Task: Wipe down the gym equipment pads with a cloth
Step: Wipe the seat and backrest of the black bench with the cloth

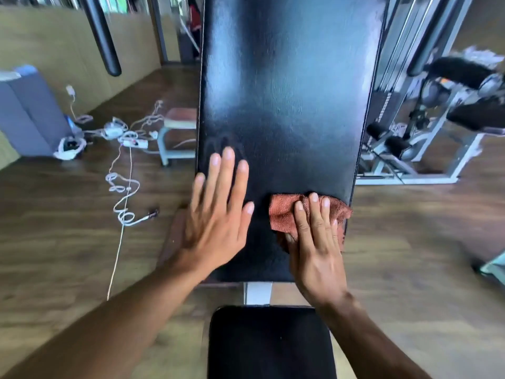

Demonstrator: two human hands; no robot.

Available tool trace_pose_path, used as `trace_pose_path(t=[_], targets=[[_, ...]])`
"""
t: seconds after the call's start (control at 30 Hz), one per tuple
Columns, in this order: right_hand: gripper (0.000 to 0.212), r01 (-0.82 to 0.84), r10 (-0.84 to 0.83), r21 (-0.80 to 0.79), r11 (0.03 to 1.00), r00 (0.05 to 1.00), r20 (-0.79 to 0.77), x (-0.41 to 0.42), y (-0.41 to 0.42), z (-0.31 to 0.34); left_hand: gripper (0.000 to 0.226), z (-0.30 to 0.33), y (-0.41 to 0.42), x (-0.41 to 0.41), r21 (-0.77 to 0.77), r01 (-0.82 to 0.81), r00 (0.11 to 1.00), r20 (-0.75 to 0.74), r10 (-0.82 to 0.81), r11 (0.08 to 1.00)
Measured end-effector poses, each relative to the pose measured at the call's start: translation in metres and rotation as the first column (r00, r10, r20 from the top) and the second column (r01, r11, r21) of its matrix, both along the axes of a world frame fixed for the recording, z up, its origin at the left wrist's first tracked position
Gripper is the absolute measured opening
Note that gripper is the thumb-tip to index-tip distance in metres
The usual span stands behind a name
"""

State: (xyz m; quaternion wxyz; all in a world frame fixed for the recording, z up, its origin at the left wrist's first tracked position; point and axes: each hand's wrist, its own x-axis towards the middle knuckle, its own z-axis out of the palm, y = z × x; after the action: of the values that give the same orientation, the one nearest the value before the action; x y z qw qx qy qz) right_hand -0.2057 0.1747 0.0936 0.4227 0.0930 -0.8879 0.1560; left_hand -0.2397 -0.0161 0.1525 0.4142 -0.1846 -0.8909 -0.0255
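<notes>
Wood floor; tangled white cables; small stool left.

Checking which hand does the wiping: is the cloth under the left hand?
No, the reddish cloth lies under the right hand on the long black pad; the left hand lies flat, bare.

two black pads, one rust cloth, two hands

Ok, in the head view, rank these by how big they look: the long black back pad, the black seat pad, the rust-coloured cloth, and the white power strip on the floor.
1. Long black back pad
2. Black seat pad, cut off by the frame and nearer the camera
3. Rust-coloured cloth, partly under the right hand
4. White power strip, farther away
</notes>
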Motion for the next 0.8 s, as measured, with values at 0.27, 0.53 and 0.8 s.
trace_pose_path(t=[0.27, 0.53, 0.8], targets=[[0.048, -0.029, 0.003, 0.068, 0.997, 0.933, 0.361, 0.094, -0.005, 0.033, 0.075, -0.013, -0.003, 0.144, -0.017, -0.054, 0.727, 0.685, 0.051, 0.998], [0.050, -0.252, 0.178, 0.029, 0.967, 0.757, 0.628, 0.189, -0.067, 0.092, 0.059, 0.063, -0.066, 0.250, -0.032, -0.237, 0.565, 0.808, 0.165, 0.971], [0.053, -0.396, 0.269, -0.020, 0.918, 0.586, 0.764, 0.200, -0.181, 0.112, 0.063, 0.075, -0.175, 0.288, 0.035, -0.358, 0.501, 0.851, 0.160, 0.933]])
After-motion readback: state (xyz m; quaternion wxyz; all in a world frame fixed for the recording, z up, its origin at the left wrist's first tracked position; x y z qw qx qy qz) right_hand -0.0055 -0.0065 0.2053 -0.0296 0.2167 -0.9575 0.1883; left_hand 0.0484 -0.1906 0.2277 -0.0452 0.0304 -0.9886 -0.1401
